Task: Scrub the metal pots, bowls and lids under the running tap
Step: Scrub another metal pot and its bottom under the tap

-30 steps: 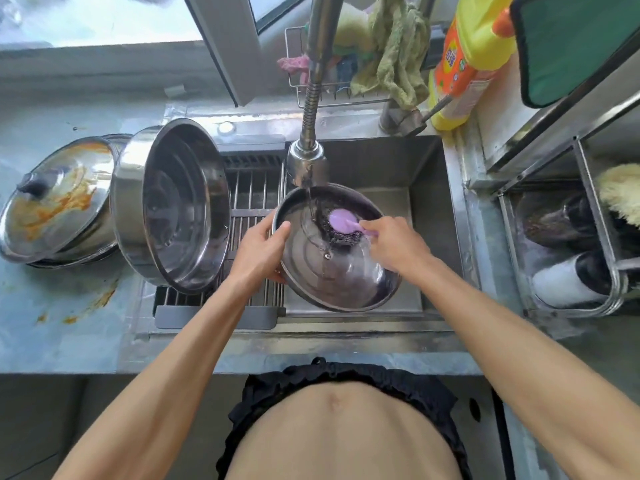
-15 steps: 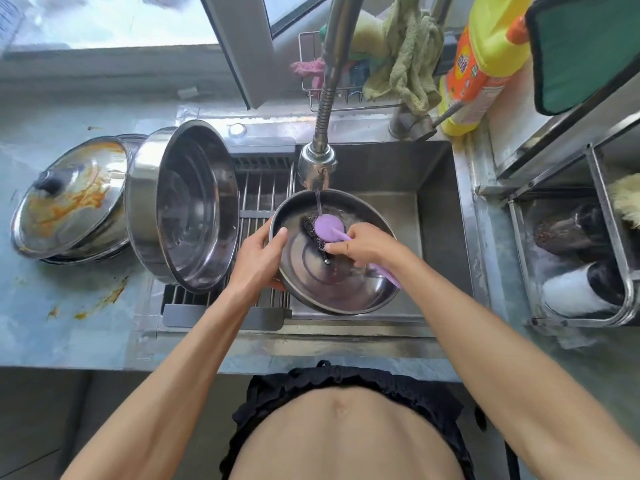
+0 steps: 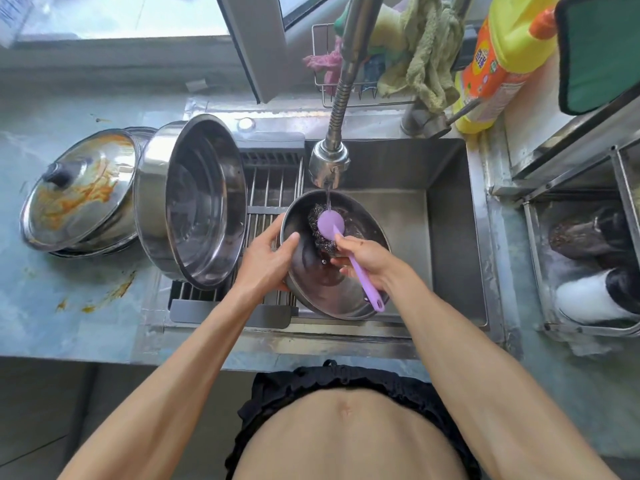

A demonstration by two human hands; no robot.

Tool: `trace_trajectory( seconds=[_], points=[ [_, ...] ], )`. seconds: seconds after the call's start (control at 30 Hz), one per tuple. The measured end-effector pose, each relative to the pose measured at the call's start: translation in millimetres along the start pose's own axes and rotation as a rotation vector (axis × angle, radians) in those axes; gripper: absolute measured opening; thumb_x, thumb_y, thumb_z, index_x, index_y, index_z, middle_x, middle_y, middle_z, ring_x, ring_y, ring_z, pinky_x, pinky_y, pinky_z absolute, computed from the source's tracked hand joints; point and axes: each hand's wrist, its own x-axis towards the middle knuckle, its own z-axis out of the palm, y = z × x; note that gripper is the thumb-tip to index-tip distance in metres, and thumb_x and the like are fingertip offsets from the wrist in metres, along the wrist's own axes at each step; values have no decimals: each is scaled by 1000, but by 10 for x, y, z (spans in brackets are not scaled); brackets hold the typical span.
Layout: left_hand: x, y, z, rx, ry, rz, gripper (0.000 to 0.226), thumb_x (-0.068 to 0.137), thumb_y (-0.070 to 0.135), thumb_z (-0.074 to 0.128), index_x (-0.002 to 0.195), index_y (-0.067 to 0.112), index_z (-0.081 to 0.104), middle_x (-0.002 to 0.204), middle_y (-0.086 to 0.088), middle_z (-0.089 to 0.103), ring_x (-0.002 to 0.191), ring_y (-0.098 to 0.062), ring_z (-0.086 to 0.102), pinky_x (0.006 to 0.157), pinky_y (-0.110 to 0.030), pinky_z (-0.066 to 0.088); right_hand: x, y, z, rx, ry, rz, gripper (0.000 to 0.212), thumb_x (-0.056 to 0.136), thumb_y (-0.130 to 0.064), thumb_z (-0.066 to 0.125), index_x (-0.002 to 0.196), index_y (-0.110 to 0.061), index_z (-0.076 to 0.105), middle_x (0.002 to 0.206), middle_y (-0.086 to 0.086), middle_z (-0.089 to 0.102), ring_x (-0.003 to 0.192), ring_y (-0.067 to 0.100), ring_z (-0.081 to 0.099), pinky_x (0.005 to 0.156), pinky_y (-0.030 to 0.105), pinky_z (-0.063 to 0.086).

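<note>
A round metal lid (image 3: 332, 289) is tilted over the sink, inner side up. My left hand (image 3: 266, 261) grips its left rim, thumb inside. My right hand (image 3: 363, 259) holds a purple-handled scrubber (image 3: 330, 221) whose dark steel-wool head presses on the upper part of the lid. Water runs from the tap head (image 3: 327, 164) onto the scrubber. A large steel pot (image 3: 197, 202) lies on its side on the drain rack. A lid smeared with orange sauce (image 3: 79, 188) rests on stacked pans at the left.
The sink basin (image 3: 443, 230) has room to the right of the lid. A yellow detergent bottle (image 3: 502, 64) and a wire basket with cloths (image 3: 408, 57) stand behind the sink. A metal rack (image 3: 588, 265) with utensils is at the right. Orange stains mark the counter (image 3: 104, 296).
The scrubber head has moved toward the upper rim of the lid, right under the water stream. My right hand has slid back down the handle. My left hand has kept its hold on the rim.
</note>
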Motion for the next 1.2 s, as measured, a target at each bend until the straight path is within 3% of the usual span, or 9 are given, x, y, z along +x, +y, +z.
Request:
trace_trajectory(
  seconds=[0.1,0.3,0.5,0.57,0.73,0.87,0.97,1.07,1.2],
  points=[
    [19,14,4,50,-12,13,41,100,35,56,135,58,54,114,8,74,86,-21,76,55,-50,63,28,22,-19,64,-16,-10,32,99,-31,58,122,-10,63,109,9,65,84,17,63,67,26,44],
    [27,13,25,27,-7,8,37,101,34,55,132,53,58,111,4,75,81,-25,77,54,-55,62,51,-3,-18,-18,-43,36,33,104,-36,46,114,-10,63,102,5,73,76,13,60,66,24,45],
    [65,13,28,44,8,17,36,101,34,54,131,52,59,104,7,77,79,-25,77,56,-55,62,107,4,173,-223,24,-68,22,108,-26,37,115,-8,47,79,5,60,62,12,51,51,16,44],
    [65,9,26,53,15,23,37,99,36,54,131,54,58,104,10,77,82,-23,77,61,-55,63,135,25,209,-233,35,-88,17,109,-23,36,111,-9,45,76,5,56,60,13,50,52,17,47],
    [50,35,79,17,9,21,36,100,32,55,130,53,59,101,7,77,75,-26,77,54,-54,62,174,12,194,-254,88,-101,21,108,-19,37,88,-14,44,67,3,47,57,15,44,55,25,43],
    [62,11,106,29,9,21,39,99,35,55,131,57,56,107,6,76,80,-25,77,56,-50,63,101,-8,96,-458,197,-116,28,106,-22,39,79,-16,45,68,5,51,56,18,50,54,28,45],
    [56,-2,89,41,-7,38,39,99,40,54,132,60,54,119,10,73,93,-21,75,60,-49,64,17,-45,-144,-774,373,-150,30,98,-33,43,78,-13,52,76,11,59,70,32,60,66,40,50],
    [53,-26,92,-10,-31,28,38,101,41,55,135,58,54,122,9,71,92,-23,76,60,-52,64,-125,-101,-277,-1017,512,-155,30,98,-28,43,106,-5,62,104,16,63,95,36,61,76,38,46],
    [40,-27,138,-112,-21,15,32,104,35,57,134,42,62,107,0,77,81,-28,77,59,-59,62,-198,-170,-122,-1213,490,-271,29,97,-15,45,114,-6,67,110,22,66,100,41,62,74,37,45]
  ],
)
